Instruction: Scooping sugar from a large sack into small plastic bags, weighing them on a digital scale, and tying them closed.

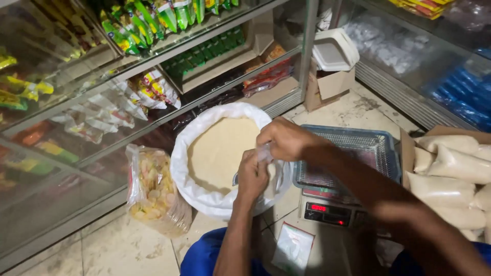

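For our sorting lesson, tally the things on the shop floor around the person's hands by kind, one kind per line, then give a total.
Large white woven sack of pale grain: 1
Clear plastic bag of yellowish round snacks: 1
Digital weighing scale with blue mesh basket: 1
Open brown cardboard boxes: 2
Small clear plastic bag in both hands: 1
Total: 6

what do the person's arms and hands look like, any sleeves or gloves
Both forearms are bare, with no sleeves reaching them. The left hand and right hand wear no gloves, and no rings, watch or bracelet show. Blue clothing shows below.
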